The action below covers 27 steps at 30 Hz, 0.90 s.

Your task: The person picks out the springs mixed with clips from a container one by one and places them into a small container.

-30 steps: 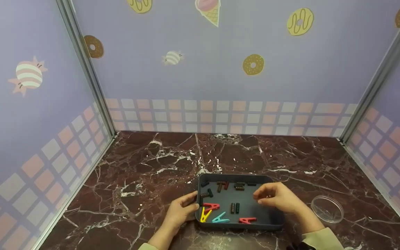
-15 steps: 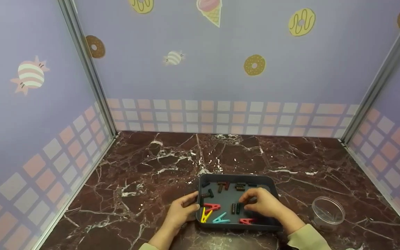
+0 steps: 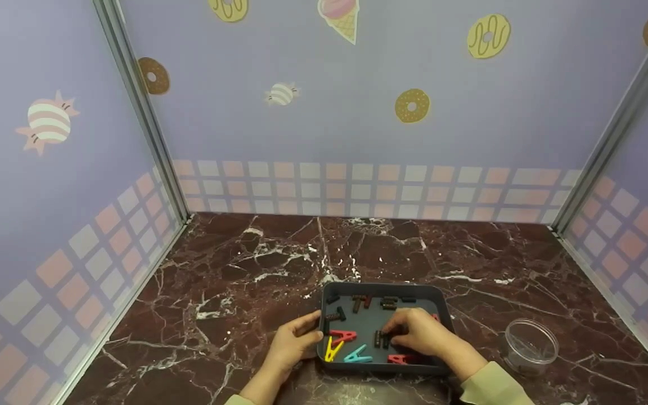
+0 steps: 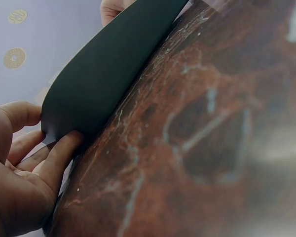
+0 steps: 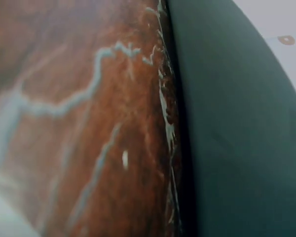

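In the head view my left hand (image 3: 296, 340) holds the left side of a dark grey tray (image 3: 445, 304); the left wrist view shows its fingers (image 4: 64, 155) against the tray's outer wall. Inside the tray, my right hand (image 3: 422, 334) pinches a small dark ribbed piece (image 3: 386, 342), partly hidden by the fingertips. A similar brown piece (image 3: 378, 339) stands right beside it. Towards the front lie a yellow clothespin (image 3: 333, 350), a light blue clothespin (image 3: 358, 355) and red clothespins (image 3: 343, 336). The right hand is outside the right wrist view, which shows the tray's outer wall (image 5: 227, 123).
Several more dark ribbed pieces (image 3: 389, 304) lie along the tray's back and left. A round clear plastic tub (image 3: 531, 346) stands to the tray's right on the marbled tabletop (image 3: 262, 264). Patterned panels (image 3: 324, 124) enclose the back and sides.
My right hand has moved left and down within the tray to the pair of dark pieces, uncovering a red item at the tray's right. My left hand has stayed on the tray.
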Tool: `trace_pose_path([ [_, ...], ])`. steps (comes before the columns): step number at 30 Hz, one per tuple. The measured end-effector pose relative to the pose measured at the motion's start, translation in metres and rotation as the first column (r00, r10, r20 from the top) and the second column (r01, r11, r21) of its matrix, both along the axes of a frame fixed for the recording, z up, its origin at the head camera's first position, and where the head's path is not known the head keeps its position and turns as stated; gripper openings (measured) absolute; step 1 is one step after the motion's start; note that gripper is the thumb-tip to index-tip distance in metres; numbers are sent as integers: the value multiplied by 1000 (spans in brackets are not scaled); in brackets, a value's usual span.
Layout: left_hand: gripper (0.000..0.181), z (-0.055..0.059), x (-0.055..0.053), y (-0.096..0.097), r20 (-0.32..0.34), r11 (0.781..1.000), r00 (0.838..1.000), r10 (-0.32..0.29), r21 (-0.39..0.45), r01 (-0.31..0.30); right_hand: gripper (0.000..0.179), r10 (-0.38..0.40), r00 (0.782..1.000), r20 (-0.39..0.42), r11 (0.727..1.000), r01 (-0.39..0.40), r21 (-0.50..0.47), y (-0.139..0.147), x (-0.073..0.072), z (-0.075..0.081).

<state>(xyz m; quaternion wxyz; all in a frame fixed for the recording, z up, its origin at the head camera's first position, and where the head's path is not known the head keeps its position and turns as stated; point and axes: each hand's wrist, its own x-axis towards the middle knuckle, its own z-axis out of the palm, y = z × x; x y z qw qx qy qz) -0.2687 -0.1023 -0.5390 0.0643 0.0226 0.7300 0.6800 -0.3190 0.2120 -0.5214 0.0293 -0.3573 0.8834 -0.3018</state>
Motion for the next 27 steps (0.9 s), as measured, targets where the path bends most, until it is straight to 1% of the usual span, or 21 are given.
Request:
trace_pose_path([
  [5, 56, 0, 0, 1, -8, 1000, 1000, 0, -3, 0, 17, 12, 999, -33, 1000, -12, 11, -1, 2, 2],
  [8, 56, 0, 0, 1, -11, 1000, 1000, -3, 3, 3, 17, 20, 999, -34, 1000, -19, 12, -1, 3, 3],
  [15, 56, -1, 0, 1, 8, 1000, 1000, -2, 25, 2, 13, 28, 998, -57, 1000, -27, 16, 1, 4, 3],
  [21, 57, -1, 1, 0, 30, 999, 1000, -5, 38, 4, 11, -23, 1000, -19, 1000, 23, 17, 9, 6, 6],
  [27, 58, -3, -1, 0, 19, 999, 1000, -12, 38, 11, 13, -86, 995, 51, 996, 87, -17, 20, 9, 9],
])
